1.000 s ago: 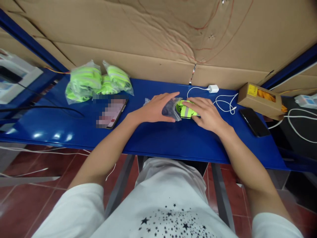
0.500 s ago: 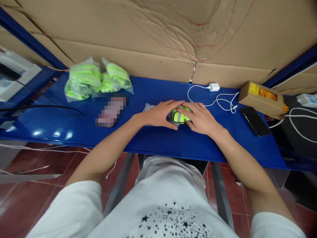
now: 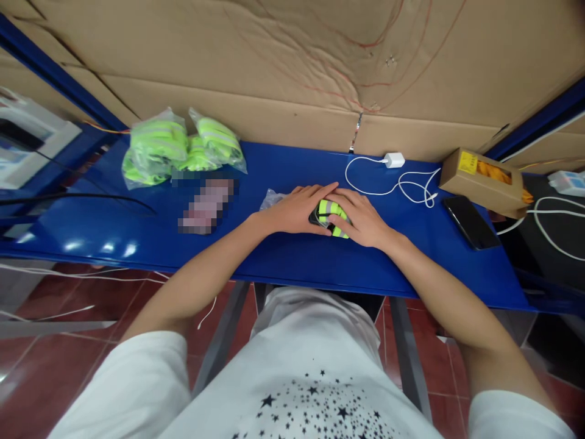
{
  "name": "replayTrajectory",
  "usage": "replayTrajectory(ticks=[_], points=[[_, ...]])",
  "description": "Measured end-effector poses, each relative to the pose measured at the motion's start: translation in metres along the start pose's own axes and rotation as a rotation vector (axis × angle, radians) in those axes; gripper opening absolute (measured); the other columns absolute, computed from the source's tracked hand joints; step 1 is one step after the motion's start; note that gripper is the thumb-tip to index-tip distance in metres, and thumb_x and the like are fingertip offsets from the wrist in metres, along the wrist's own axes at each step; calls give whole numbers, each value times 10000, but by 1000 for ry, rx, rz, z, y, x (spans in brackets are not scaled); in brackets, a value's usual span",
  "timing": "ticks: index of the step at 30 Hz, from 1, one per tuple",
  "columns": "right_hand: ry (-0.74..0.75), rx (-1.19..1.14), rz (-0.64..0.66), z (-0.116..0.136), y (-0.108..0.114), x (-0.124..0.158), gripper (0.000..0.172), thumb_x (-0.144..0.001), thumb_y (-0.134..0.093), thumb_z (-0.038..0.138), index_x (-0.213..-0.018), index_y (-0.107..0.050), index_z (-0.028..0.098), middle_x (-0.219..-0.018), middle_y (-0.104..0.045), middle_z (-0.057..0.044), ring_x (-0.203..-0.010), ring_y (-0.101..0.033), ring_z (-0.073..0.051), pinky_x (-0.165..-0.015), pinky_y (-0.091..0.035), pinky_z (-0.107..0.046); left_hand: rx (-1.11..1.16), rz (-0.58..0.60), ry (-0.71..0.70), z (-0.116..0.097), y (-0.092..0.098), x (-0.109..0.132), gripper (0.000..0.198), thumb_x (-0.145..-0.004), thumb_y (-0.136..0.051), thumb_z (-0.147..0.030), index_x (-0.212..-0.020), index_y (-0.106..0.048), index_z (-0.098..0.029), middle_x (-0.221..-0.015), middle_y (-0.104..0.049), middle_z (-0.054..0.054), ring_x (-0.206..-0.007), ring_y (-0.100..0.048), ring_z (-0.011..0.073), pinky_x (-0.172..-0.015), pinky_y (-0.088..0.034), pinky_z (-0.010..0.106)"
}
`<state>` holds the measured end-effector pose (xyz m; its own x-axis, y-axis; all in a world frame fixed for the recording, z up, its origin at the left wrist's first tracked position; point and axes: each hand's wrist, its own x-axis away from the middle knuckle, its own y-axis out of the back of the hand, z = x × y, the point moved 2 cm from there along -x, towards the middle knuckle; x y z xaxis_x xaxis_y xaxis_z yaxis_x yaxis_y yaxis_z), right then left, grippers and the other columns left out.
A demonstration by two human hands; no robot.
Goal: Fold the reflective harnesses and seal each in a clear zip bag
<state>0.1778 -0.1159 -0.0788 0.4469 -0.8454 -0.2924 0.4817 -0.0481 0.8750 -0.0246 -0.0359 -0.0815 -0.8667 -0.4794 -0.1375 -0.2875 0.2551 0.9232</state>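
Note:
A small neon-yellow bundle (image 3: 337, 210) with a grey stripe and black parts lies between my two hands on the blue table (image 3: 292, 268). From the left, my left hand (image 3: 301, 210) curves round it, thumb along its near side. My right hand (image 3: 359, 216) wraps it from the right, with fingers over its top and far side. Both hands are closed around the bundle, and their fingertips meet beyond it. Clear plastic (image 3: 273, 199) pokes out beyond my left wrist; its other end is hidden under the hand.
Bagged neon-yellow bundles (image 3: 158, 146) stand at the back left, near a pixelated item (image 3: 208, 206). Toward the right are a white charger (image 3: 393, 160) with its cable, a black phone (image 3: 470, 222) and a cardboard box (image 3: 482, 183). Cardboard (image 3: 297, 116) lines the back.
My right hand has shifted slightly left and closer round the bundle. The bundle has turned, and its stripe and black part sit differently. My left thumb has moved in closer.

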Motion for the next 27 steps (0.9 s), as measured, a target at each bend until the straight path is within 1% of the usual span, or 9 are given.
replayTrajectory(ticks=[2, 5, 8, 11, 14, 16, 20, 24, 27], points=[[26, 0, -14, 2, 1, -1, 498, -1079, -414, 518, -1464, -519, 220, -1498, -562, -155, -1388, -526, -318, -1140, -421, -518, -7, -34, -20, -1, 2, 0, 1133, -838, -758, -676, -1692, -178, -208, -1568, -521, 204, -1415, -529, 382, -1169, -376, 510], [61, 51, -19, 5, 1, -1, 447, -1071, -433, 501, -1382, -560, 207, -1443, -597, -167, -1354, -539, -334, -1101, -427, -527, -38, -85, -42, -2, 4, -1, 1053, -839, -788, -625, -1667, -277, -222, -1494, -605, 179, -1338, -602, 367, -1157, -393, 501], [65, 32, -48, 6, -1, -2, 412, -1062, -460, 475, -1363, -542, 205, -1391, -626, -163, -1322, -558, -331, -1077, -427, -517, -57, -104, -39, -4, 3, -1, 1039, -825, -800, -632, -1650, -324, -218, -1488, -608, 183, -1324, -608, 371, -1147, -409, 495], [72, -78, -124, 5, -3, -3, 363, -1046, -509, 458, -1318, -540, 220, -1301, -650, -136, -1236, -606, -290, -1046, -450, -471, -79, -86, -33, -8, 1, -1, 1054, -844, -784, -627, -1664, -284, -192, -1483, -596, 202, -1330, -593, 381, -1137, -415, 496], [48, -165, -190, 3, -5, -4, 274, -1034, -541, 473, -1173, -607, 247, -1225, -650, -104, -1145, -632, -255, -995, -485, -428, -108, -68, -42, -12, -2, -1, 1084, -884, -735, -633, -1688, -175, -170, -1503, -558, 234, -1343, -568, 400, -1122, -414, 512], [29, -177, -199, 3, -5, -5, 255, -1029, -551, 482, -1098, -640, 253, -1199, -659, -95, -1131, -636, -251, -979, -491, -421, -121, -59, -61, -13, -3, 0, 1099, -899, -714, -636, -1696, -118, -170, -1535, -520, 247, -1367, -544, 410, -1122, -408, 517], [59, -80, -136, 6, -5, -4, 269, -1048, -521, 464, -1063, -675, 243, -1194, -689, -97, -1161, -632, -266, -1011, -462, -443, -162, -22, -105, -14, 2, 3, 1059, -938, -686, -599, -1703, -75, -196, -1547, -511, 236, -1375, -546, 402, -1132, -394, 503], [69, 139, -93, 13, -10, -2, 360, -1094, -402, 440, -1114, -704, 245, -1318, -657, -121, -1293, -553, -315, -1060, -401, -509, -187, -11, -151, -17, 8, 6, 1074, -937, -721, -545, -1704, -36, -234, -1569, -519, 202, -1370, -560, 388, -1135, -387, 480], [67, 219, -74, 17, -17, -3, 418, -1113, -329, 429, -1164, -701, 248, -1385, -623, -127, -1339, -507, -332, -1070, -377, -529, -164, -18, -130, -20, 8, 5, 1098, -907, -762, -543, -1702, -71, -236, -1562, -533, 198, -1357, -577, 384, -1128, -398, 475]])
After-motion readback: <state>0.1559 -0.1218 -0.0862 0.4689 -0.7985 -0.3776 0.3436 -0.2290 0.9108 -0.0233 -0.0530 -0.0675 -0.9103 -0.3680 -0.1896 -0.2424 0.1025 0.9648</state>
